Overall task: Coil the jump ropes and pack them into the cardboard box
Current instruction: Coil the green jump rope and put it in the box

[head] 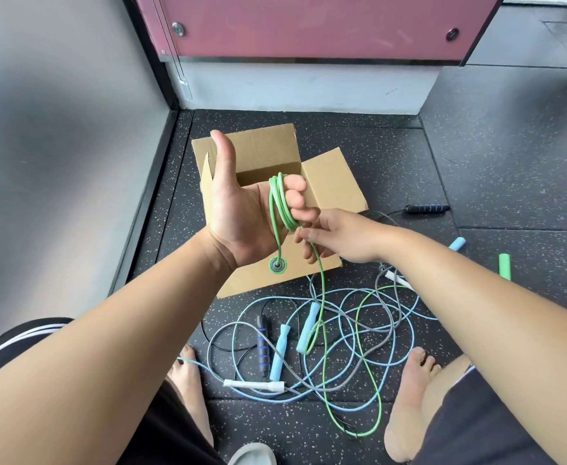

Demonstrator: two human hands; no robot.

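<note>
The cardboard box (332,182) sits open, its inside partly hidden. The left hand (238,209) curls round loops of green rope (277,203); the right hand (339,236) pinches its strand trailing to the near tangle (309,327).

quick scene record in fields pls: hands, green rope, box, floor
left hand: holds loops of the green rope round its curled fingers, thumb up
right hand: pinches the rope's free strand
box: open, behind the hands, inside partly hidden
floor: loose ropes tangled, blue, grey, black; green tail runs through them
</note>
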